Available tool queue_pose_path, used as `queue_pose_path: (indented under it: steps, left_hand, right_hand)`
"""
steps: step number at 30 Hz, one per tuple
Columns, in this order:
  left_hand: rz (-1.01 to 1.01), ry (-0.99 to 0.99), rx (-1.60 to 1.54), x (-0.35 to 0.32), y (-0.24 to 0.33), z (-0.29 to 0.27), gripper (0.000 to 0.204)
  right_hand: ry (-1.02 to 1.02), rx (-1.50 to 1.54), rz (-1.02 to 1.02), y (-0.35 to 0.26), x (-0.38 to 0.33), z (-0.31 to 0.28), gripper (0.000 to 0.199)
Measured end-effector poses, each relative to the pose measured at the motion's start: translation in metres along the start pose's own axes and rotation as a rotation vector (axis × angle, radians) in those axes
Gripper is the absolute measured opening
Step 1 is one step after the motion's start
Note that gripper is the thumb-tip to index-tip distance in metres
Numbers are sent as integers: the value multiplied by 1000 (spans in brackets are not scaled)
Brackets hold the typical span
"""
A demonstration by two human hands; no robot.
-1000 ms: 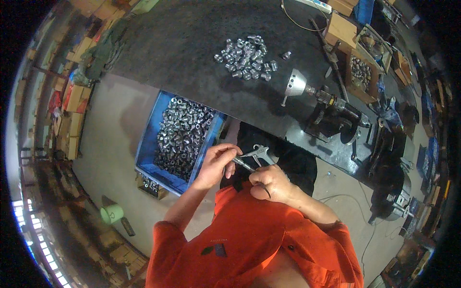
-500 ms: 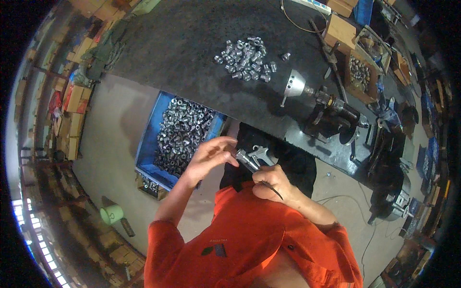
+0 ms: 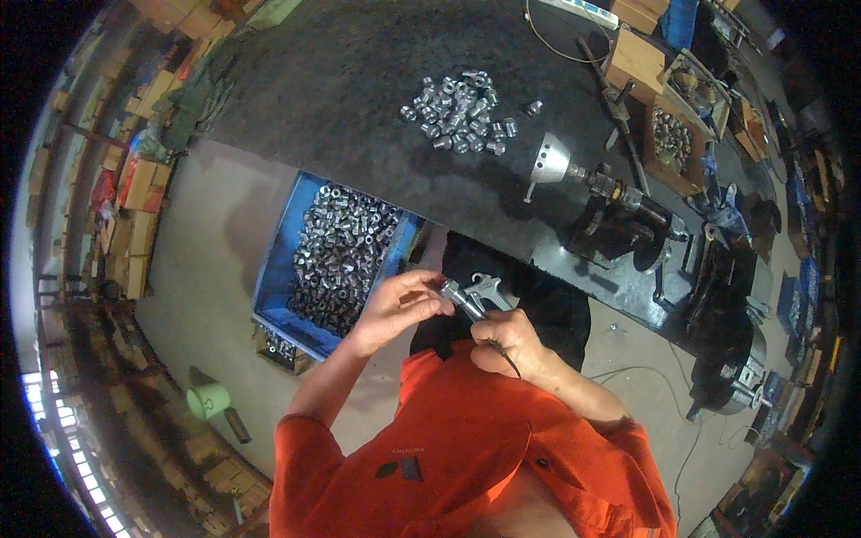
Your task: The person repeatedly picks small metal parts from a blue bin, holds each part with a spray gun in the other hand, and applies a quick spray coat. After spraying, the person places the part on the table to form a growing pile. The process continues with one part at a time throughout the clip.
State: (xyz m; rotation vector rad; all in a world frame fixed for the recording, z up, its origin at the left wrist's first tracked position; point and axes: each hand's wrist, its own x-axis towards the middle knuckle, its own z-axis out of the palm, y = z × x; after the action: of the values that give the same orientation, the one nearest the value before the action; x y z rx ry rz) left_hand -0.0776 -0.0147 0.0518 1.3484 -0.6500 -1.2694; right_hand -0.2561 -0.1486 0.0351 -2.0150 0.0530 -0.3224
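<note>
1. Left hand (image 3: pixel 395 309): fingers pinched on a small silver metal fitting (image 3: pixel 446 291), at chest height.
2. Right hand (image 3: pixel 511 345): closed round a silver pistol-shaped air gun (image 3: pixel 480 294).
3. Advice: hold the nozzle square against the fitting.

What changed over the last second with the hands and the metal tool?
Little changed: the left hand closed its fingers onto the front tip of the metal air gun. The right hand kept its grip on the gun. Blue bin and loose metal parts stayed put.
</note>
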Motion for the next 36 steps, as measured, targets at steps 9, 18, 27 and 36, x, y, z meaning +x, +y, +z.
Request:
queue_pose_path:
  steps: [9, 18, 27, 36]
  left_hand:
    - [-18, 0, -17, 14, 5, 27, 14]
    - [325, 343, 565, 27, -4, -5, 21]
    - [647, 440, 1109, 28, -13, -6, 30]
    - [640, 378, 1111, 27, -19, 4, 29]
  right_hand:
    - [15, 6, -15, -2, 1, -1, 16]
    - [48, 109, -14, -8, -9, -12, 18]
    - [205, 131, -230, -31, -5, -23, 25]
    - [90, 55, -122, -19, 7, -11, 17]
